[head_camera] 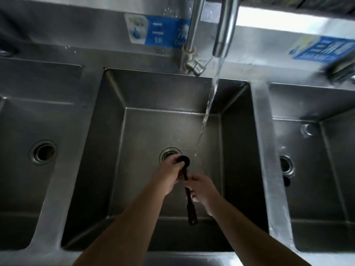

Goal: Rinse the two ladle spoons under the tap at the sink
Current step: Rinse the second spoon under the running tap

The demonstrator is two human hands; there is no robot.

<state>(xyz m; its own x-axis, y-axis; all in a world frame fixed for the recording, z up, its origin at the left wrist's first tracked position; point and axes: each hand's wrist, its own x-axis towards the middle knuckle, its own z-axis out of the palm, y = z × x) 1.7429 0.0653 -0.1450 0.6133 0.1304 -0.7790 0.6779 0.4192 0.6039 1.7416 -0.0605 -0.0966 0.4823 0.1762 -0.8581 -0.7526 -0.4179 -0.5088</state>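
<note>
A dark ladle spoon [189, 200] is held over the middle basin [236, 150], its bowl pointing away from me above the drain [167, 153]. My left hand [170, 177] wraps around the bowl end. My right hand [201, 191] grips the handle at its middle, and the handle's thick dark end sticks out toward me. Water [208, 108] runs from the tap spout [224, 27] and falls just right of the ladle's bowl, not onto it. Only one ladle is visible.
The steel unit has three basins: a left one with a drain [43, 152] and a right one with a drain [286, 164]. The tap lever [196, 67] sits behind the middle basin. Blue labels are on the back wall.
</note>
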